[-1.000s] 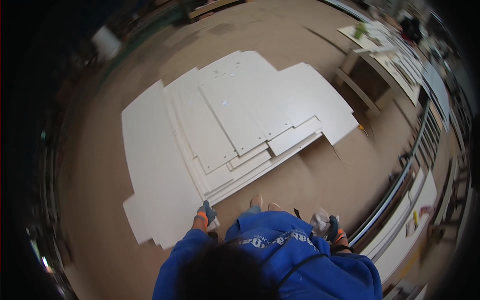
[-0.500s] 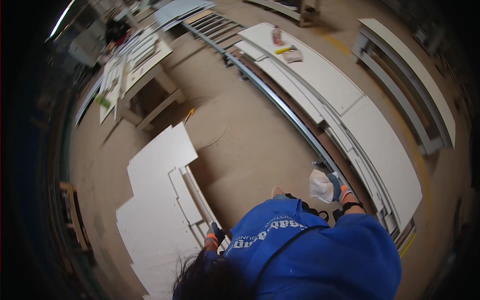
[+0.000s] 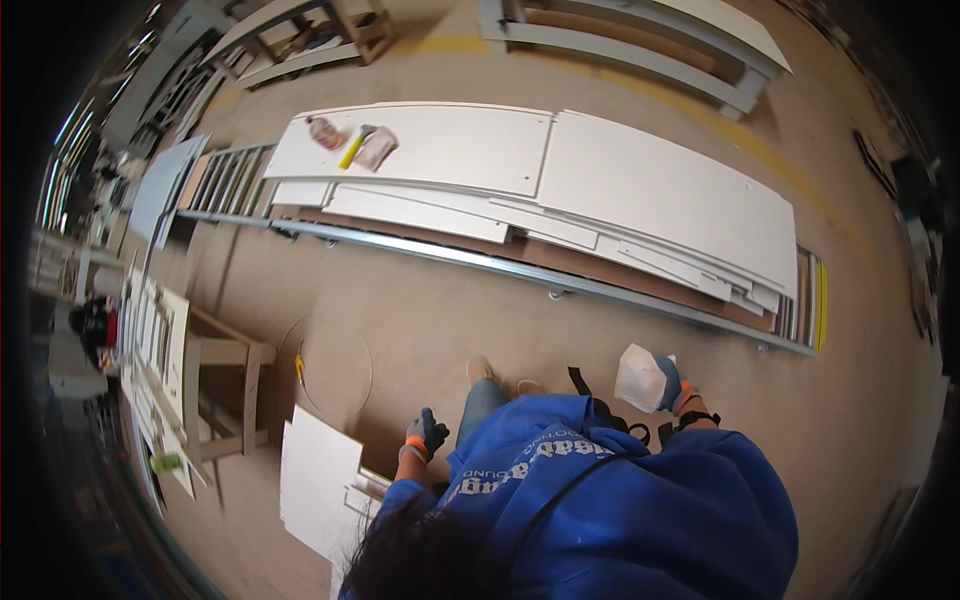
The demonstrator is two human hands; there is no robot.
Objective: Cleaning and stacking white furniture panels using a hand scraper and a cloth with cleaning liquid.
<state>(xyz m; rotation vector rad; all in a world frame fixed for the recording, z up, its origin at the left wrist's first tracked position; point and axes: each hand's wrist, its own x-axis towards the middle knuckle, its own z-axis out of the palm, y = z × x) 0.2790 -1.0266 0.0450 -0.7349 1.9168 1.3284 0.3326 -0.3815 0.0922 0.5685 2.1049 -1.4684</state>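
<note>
My right hand, in a grey glove with an orange cuff, is closed on a white cloth that hangs off its left side. It is held above the floor, short of the roller conveyor's near rail. My left hand, gloved the same way, hangs loosely curled with one digit standing apart. Nothing shows in it. Beside it, lower left, lies a stack of white panels. Across from me, long white panels are piled on the roller conveyor.
On the far panels stand a bottle, a yellow-handled hammer and a folded cloth. A workbench with white strips is at left. A thin hose with a yellow end lies on the floor. Another bench stands beyond.
My view has swung to the right, so the conveyor now lies across in front of me. My left hand has come away from the stacked panels. The right hand still holds the cloth.
</note>
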